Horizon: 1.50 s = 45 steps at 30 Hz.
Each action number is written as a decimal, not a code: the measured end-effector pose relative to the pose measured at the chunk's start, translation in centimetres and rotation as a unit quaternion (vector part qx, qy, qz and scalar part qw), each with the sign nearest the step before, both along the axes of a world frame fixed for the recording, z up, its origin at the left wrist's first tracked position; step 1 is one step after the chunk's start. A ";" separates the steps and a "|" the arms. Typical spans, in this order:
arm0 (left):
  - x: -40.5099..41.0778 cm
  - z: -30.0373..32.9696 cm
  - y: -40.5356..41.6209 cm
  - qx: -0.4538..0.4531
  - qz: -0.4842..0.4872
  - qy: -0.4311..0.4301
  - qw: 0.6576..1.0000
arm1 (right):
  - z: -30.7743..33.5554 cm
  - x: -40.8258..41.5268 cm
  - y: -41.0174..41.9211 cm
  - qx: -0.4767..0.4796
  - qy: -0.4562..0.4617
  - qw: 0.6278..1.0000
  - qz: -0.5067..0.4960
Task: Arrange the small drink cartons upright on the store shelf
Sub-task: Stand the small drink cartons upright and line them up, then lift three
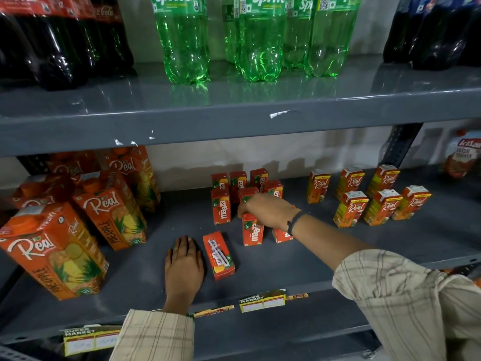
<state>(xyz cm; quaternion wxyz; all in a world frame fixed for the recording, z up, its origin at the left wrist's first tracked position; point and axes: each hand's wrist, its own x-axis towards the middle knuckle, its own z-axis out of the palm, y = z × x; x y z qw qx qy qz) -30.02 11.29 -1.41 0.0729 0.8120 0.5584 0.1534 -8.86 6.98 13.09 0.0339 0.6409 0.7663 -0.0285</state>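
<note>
Several small red Maaza cartons [221,209] stand upright in rows at the middle of the grey lower shelf [325,251]. My right hand [268,211] grips the top of one upright Maaza carton [252,231] in the front row; another upright carton [281,235] stands partly hidden under my wrist. One Maaza carton [219,255] lies flat on its back near the shelf's front, straw side up. My left hand [184,267] rests palm down on the shelf just left of the lying carton, fingers apart, holding nothing.
Large Real pineapple cartons [57,254] crowd the shelf's left side. Small Real cartons [382,204] stand in two rows at the right. The upper shelf [234,121] overhangs, carrying Sprite bottles [260,37] and dark cola bottles [52,43]. Price tags [261,300] hang on the front edge.
</note>
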 end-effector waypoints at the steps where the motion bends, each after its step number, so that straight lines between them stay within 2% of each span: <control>1: 0.0 0.0 0.0 0.000 0.000 0.000 1.000 | -0.1 0.2 0.0 0.000 -0.017 1.000 0.010; 4: 0.0 0.1 0.0 0.003 0.003 -0.005 1.000 | -0.2 -0.4 -0.4 0.076 -0.072 0.993 0.057; 7: 0.1 0.0 0.1 0.007 0.008 -0.012 1.000 | -1.1 -2.6 -1.3 0.177 -0.070 0.964 0.185; 9: 0.1 -0.2 0.1 0.000 0.011 -0.020 1.000 | -3.0 -4.3 -2.0 0.168 -0.059 0.946 0.271; 11: 0.1 -0.2 0.0 -0.006 0.010 -0.022 1.000 | -5.2 -5.3 -2.6 0.136 -0.057 0.938 0.315; 16: 0.1 -0.1 0.1 -0.024 0.010 -0.004 1.000 | -7.3 -5.7 -2.6 0.114 -0.094 0.934 0.325; 20: 0.0 -0.1 0.1 -0.018 0.011 -0.014 1.000 | -6.0 -5.8 -2.4 0.148 -0.043 0.954 0.258; 23: 0.2 0.1 0.0 -0.024 0.018 -0.009 1.000 | -4.3 -5.9 -1.9 0.155 -0.001 0.976 0.156; 25: 0.2 0.2 0.0 -0.027 0.021 -0.004 0.999 | -3.1 -6.1 -1.5 0.154 0.083 0.984 0.040; 28: 0.2 0.2 -0.1 -0.024 0.020 0.001 1.000 | -2.4 -6.6 -1.2 0.184 0.203 0.958 -0.091; 31: 0.2 0.2 -0.1 -0.017 0.019 0.003 1.000 | -2.8 -7.2 -1.1 0.194 0.201 0.953 -0.115; 36: 0.2 0.1 -0.1 -0.014 0.021 0.012 1.000 | -3.1 -7.9 -1.0 0.139 0.172 0.967 -0.128; 45: 0.1 -0.2 0.2 -0.012 0.021 0.010 1.000 | -5.1 -9.7 0.8 0.055 0.151 0.969 -0.187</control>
